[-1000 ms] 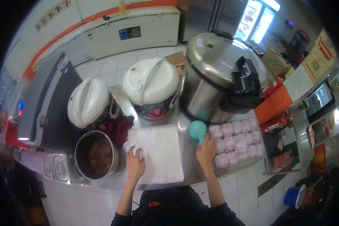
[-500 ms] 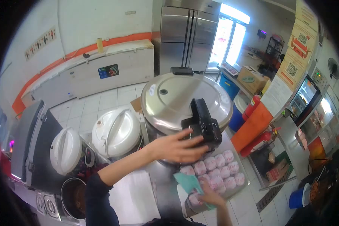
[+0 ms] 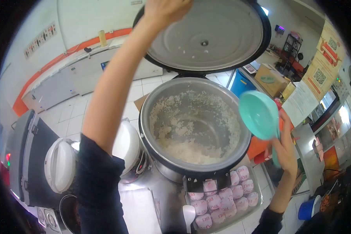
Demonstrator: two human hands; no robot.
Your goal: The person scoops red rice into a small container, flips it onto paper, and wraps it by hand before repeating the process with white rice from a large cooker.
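The right hand (image 3: 286,144) holds the turquoise plastic ladle (image 3: 259,115) near the open steel rice cooker (image 3: 199,167), while the left hand (image 3: 167,11), its grip I cannot tell, should steady the raised round lid (image 3: 222,31).

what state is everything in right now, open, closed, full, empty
large cooker: open, lid raised
rice: low in the cooker, some stuck to its wall
teal scoop: looks empty, held in the right hand
left white container: lid on
right white container: lid on
round packs: wrapped
white sheets: lying flat
pot: uncovered
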